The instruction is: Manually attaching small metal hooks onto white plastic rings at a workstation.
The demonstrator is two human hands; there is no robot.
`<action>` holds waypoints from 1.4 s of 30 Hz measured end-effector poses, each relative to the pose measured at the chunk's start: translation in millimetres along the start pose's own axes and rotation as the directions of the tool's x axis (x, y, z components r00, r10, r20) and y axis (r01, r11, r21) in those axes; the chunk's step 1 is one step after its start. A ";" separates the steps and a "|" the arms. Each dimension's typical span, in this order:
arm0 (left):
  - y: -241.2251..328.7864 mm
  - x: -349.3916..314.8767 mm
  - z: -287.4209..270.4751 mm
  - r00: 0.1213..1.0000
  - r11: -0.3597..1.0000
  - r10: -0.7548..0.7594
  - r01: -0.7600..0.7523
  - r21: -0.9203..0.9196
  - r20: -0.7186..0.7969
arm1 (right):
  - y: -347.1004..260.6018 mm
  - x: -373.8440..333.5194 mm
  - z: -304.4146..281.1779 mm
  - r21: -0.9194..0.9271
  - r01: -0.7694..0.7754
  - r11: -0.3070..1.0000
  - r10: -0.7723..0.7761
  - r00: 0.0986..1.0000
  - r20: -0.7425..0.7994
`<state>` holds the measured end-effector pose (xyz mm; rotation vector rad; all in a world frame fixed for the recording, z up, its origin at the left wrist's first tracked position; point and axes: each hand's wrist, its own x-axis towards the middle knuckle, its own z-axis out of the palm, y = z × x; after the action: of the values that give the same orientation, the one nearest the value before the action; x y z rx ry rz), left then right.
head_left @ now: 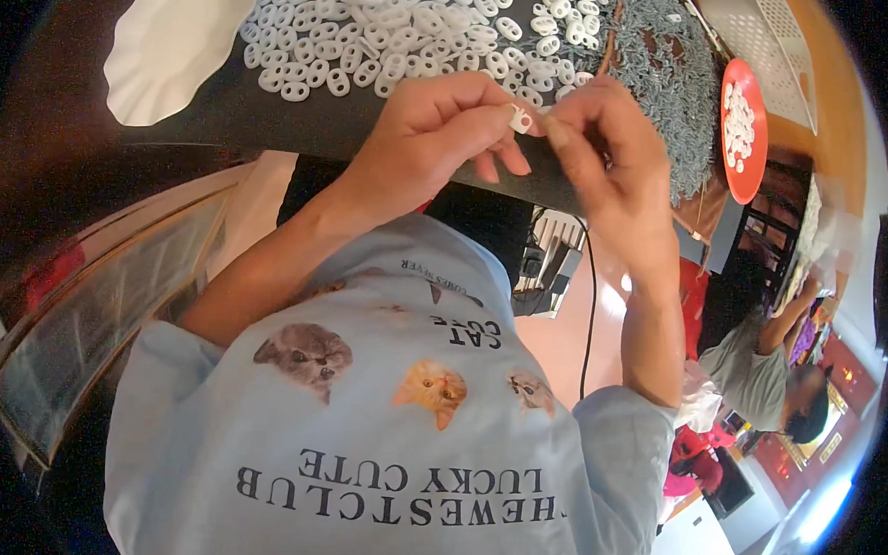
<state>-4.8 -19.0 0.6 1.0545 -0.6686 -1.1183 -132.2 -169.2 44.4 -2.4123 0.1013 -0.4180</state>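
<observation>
I hold my two hands together just above the near edge of the dark grey table top point(225, 113). My left hand point(425, 130) pinches a small white oval plastic ring point(520, 118) between thumb and forefinger, closed firmly on it. My right hand point(605, 151) meets it from the other side, fingertips pressed together against the same piece; whether they hold a second part of their own I cannot tell, since my fingers cover that spot.

Beyond my knuckles lies a broad heap of loose white oval plastic rings point(394, 31), spread wide over the table. To the right of it sits a thick pile of small grey metal parts point(657, 65), too fine for me to make out their shape. A round red plate point(744, 175) at the far right carries a small cluster of white pieces point(736, 121), and a white scalloped paper plate point(173, 43) rests at the far left, with nothing I can see on it. A white slotted plastic basket point(765, 39) stands behind the red plate.

By my reckoning the work is at an early stage: the cluster on the red plate is small beside the two large piles that wait. One ring is in hand; most are untouched.
</observation>
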 end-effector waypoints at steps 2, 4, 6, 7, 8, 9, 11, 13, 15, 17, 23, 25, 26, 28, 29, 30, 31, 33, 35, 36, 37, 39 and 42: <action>1.2 -0.5 0.6 1.000 0.999 0.010 -0.011 0.047 0.015 | -4.3 -1.7 -3.6 0.353 -0.318 0.880 0.314 0.947 0.072; 1.0 -1.0 0.4 0.999 0.993 0.004 -0.008 0.115 0.035 | -9.1 2.7 -7.1 0.379 -0.333 0.863 0.320 0.942 0.097; 1.9 -1.8 0.2 0.999 0.993 0.002 -0.006 0.115 0.036 | -13.3 6.5 -9.9 0.417 -0.404 0.814 0.374 0.914 0.155; 2.2 -2.2 0.0 0.999 0.993 0.001 -0.006 0.116 0.039 | -14.0 7.6 -9.9 0.417 -0.403 0.814 0.372 0.915 0.157; 1.1 -2.5 0.8 0.999 0.993 0.001 -0.006 0.116 0.038 | -14.6 8.1 -9.3 0.423 -0.412 0.807 0.373 0.911 0.176; -0.9 -2.6 2.4 1.000 0.998 0.006 -0.007 0.070 0.022 | -15.1 8.7 -8.8 0.428 -0.420 0.800 0.372 0.907 0.194; -2.5 -3.1 2.6 1.000 1.000 0.010 -0.010 0.022 0.004 | -15.9 10.1 -9.0 0.413 -0.434 0.801 0.375 0.901 0.218; -3.0 -3.1 1.4 0.999 1.000 0.022 -0.023 0.019 0.027 | -15.2 10.4 -8.2 0.398 -0.447 0.801 0.378 0.894 0.242; -3.2 -3.3 1.5 0.999 0.999 0.026 -0.027 0.021 0.030 | -12.7 9.3 -5.9 0.385 -0.436 0.813 0.358 0.897 0.260; -3.8 -3.2 0.8 0.999 0.999 0.030 -0.031 0.022 0.032 | -12.0 9.1 -4.8 0.404 -0.445 0.799 0.359 0.893 0.273; -3.7 -3.5 -0.1 0.999 0.998 0.021 -0.024 0.059 0.047 | -17.1 10.9 -3.2 0.438 -0.505 0.744 0.403 0.862 0.308; -5.0 -2.9 -0.6 0.997 0.996 0.056 -0.059 0.066 0.050 | -17.1 10.9 -2.5 0.443 -0.498 0.745 0.404 0.866 0.295; -4.6 -3.4 -0.4 0.997 0.996 0.056 -0.059 0.066 0.050 | -17.8 10.9 -2.7 0.433 -0.502 0.748 0.410 0.864 0.294; -3.1 -4.5 0.2 0.999 0.997 0.010 -0.012 0.076 0.037 | -18.4 11.2 -3.1 0.424 -0.506 0.751 0.416 0.861 0.292; -2.6 -4.6 0.0 0.999 0.997 0.010 -0.013 0.076 0.037 | -18.4 11.4 -3.6 0.429 -0.516 0.741 0.424 0.855 0.298; -2.2 -4.8 -0.2 0.999 0.994 0.032 -0.036 0.103 0.042 | -18.5 11.5 -3.9 0.434 -0.527 0.731 0.432 0.849 0.304; -1.8 -5.0 -0.5 0.997 0.990 0.054 -0.060 0.131 0.047 | -18.9 11.4 -3.3 0.434 -0.526 0.731 0.431 0.849 0.304; -1.7 -5.3 -0.6 0.997 0.989 0.060 -0.067 0.134 0.055 | -20.0 9.8 -1.3 0.454 -0.518 0.725 0.446 0.855 0.264; -1.6 -5.5 -0.8 0.996 0.988 0.067 -0.075 0.137 0.062 | -19.8 9.0 -1.3 0.450 -0.512 0.732 0.436 0.859 0.268; -1.6 -5.5 -0.8 0.995 0.987 0.069 -0.078 0.141 0.067 | -19.7 8.7 -1.5 0.446 -0.506 0.739 0.427 0.862 0.272; -1.7 -5.4 -0.9 0.995 0.986 0.071 -0.080 0.146 0.071 | -19.5 8.5 -1.7 0.445 -0.506 0.739 0.427 0.862 0.272; -2.1 -5.8 -1.0 0.995 0.986 0.071 -0.081 0.148 0.071 | -19.6 9.2 -2.2 0.461 -0.520 0.719 0.444 0.854 0.272; -1.2 -6.5 -1.8 0.995 0.984 0.070 -0.082 0.156 0.077 | -20.6 8.9 -1.0 0.464 -0.512 0.723 0.440 0.859 0.261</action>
<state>-5.9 -12.4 -0.7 1.1185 -0.8599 -1.0533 -124.8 -155.6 60.7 -1.7729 0.4815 -0.0241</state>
